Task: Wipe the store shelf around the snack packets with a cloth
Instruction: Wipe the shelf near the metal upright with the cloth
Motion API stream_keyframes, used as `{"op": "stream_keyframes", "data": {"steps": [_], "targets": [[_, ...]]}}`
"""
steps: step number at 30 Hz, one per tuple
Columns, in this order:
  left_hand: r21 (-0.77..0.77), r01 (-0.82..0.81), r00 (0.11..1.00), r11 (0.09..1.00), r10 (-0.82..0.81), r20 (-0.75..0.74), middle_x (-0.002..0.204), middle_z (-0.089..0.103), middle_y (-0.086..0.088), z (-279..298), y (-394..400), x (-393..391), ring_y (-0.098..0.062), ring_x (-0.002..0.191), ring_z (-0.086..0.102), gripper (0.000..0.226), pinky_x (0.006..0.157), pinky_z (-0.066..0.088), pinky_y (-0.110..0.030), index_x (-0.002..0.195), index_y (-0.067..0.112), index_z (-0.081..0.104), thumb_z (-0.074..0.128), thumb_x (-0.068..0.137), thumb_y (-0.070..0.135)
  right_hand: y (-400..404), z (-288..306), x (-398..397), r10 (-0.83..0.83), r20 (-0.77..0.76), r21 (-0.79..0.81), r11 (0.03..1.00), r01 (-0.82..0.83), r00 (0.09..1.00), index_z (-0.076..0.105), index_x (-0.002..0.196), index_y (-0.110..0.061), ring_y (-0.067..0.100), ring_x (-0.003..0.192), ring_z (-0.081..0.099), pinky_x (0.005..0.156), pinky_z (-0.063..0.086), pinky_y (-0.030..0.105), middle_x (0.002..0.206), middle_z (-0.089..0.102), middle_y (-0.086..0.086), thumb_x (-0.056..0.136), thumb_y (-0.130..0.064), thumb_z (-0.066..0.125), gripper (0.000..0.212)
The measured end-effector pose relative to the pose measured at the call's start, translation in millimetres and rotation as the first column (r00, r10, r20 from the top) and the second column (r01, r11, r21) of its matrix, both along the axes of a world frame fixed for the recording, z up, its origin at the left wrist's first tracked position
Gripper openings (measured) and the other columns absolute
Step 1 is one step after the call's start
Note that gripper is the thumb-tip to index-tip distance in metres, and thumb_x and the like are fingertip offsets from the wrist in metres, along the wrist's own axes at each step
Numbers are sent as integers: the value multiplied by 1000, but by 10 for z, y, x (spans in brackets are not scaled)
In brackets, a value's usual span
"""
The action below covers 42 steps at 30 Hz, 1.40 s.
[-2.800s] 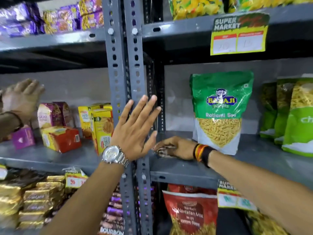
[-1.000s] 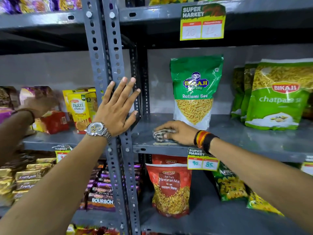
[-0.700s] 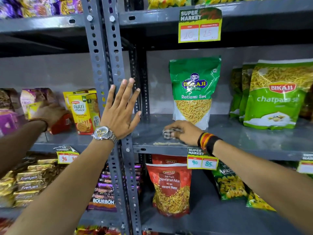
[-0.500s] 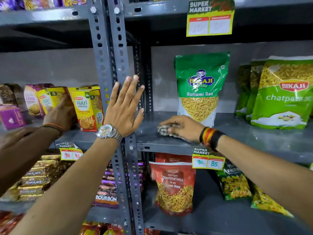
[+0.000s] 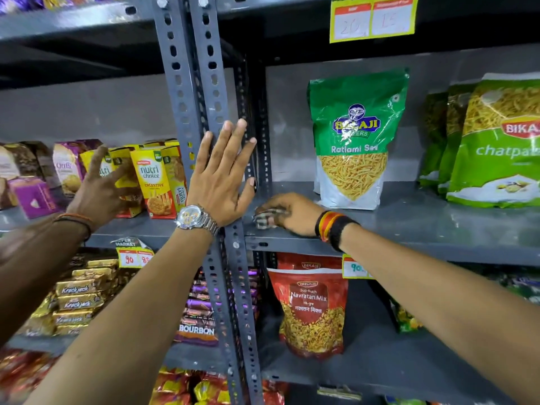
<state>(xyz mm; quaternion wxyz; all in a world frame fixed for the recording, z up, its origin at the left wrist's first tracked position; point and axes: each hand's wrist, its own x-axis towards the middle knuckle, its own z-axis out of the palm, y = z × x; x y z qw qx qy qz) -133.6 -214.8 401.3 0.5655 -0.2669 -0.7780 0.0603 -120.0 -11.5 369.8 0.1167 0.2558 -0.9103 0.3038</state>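
Grey metal shelf (image 5: pixel 423 226) runs across the right bay, cloth (image 5: pixel 267 219) bunched at its left end near the front edge. Right hand (image 5: pixel 292 213) lies palm down on the cloth, fingers curled over it, pressing it onto the shelf; red, orange and black bands on that wrist. Left hand (image 5: pixel 223 176) is open, fingers spread and flat against the perforated grey upright (image 5: pixel 198 92), silver watch (image 5: pixel 194 217) on the wrist. Green Ratlami Sev packet (image 5: pixel 355 135) stands upright on the same shelf, just behind and right of the right hand, not touching it. Lighter green chatpata packets (image 5: pixel 496 141) stand farther right, well apart from the cloth. Yellow price tag (image 5: pixel 372 17) hangs from the shelf above. Red Navratan Mix packet (image 5: pixel 311 305) sits on the shelf below. In the left bay another person's hand (image 5: pixel 102 185) reaches with fingers spread toward the yellow nutri choice boxes (image 5: pixel 152 182); contact unclear, blurred. Krackjack packs (image 5: pixel 77 299) and a Bourbon pack (image 5: pixel 197 330) are stacked lower left.
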Motion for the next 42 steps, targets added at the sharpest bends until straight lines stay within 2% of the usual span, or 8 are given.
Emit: {"op": "stream_keyframes", "data": {"steps": [4,9,14,20,26,30,34,42], "targets": [[2,-10,1000,1000,10,22,169,10,-16,-4,-2,10,-33,157,4,69,124,9,-58,159,10,23,36,99,39,201,82,386,203,80,60,976,-208,976,68,120,-24,5,110,63,100,45,19,120,69,-7,90,-16,66,31],[31,-11,997,999,8,78,169,8,-15,20,32,76,-32,157,2,70,125,7,-57,160,10,19,40,100,40,849,486,253,-23,-7,-127,992,22,1000,68,119,-21,2,102,61,103,45,30,117,67,-9,88,-7,67,34],[-21,151,972,988,-144,185,168,5,-22,-262,302,291,-36,156,3,74,125,9,-57,158,1,18,33,101,45,893,641,143,-40,-21,-39,998,39,999,70,116,-13,-13,79,61,69,41,-3,105,68,-9,88,2,64,32],[63,67,874,996,-89,478,168,5,-17,-769,710,283,-27,157,-1,94,127,7,-47,159,2,13,18,96,71,772,141,-110,-61,40,38,998,59,997,72,112,-26,9,106,60,97,45,24,120,70,-3,88,-10,66,30],[-45,23,738,999,13,675,169,-5,-6,-776,737,181,-16,155,-9,120,127,2,-35,161,11,4,-3,75,94,1117,2,360,89,52,-34,996,-87,995,70,117,-22,3,110,62,96,43,11,121,68,-10,91,-9,64,29],[-131,4,701,991,91,707,170,2,-1,-747,729,226,-14,156,3,120,124,15,-35,162,16,7,7,73,96,1424,200,785,176,199,28,982,-185,964,69,119,-21,-1,112,62,99,45,13,119,70,-12,91,-12,64,30],[-174,-22,696,985,140,704,170,9,-2,-720,754,253,-17,156,12,118,124,13,-35,162,15,10,20,76,96,1451,420,563,22,70,-119,993,-14,997,70,116,-18,-18,95,61,86,42,2,113,69,-11,89,-7,66,30],[-162,-56,660,985,158,734,169,16,-5,-632,772,401,-22,154,20,117,123,18,-35,161,14,14,26,76,94,1008,19,148,-141,11,45,989,140,990,68,120,-23,13,115,59,104,44,30,126,67,0,92,-11,60,31]]}}
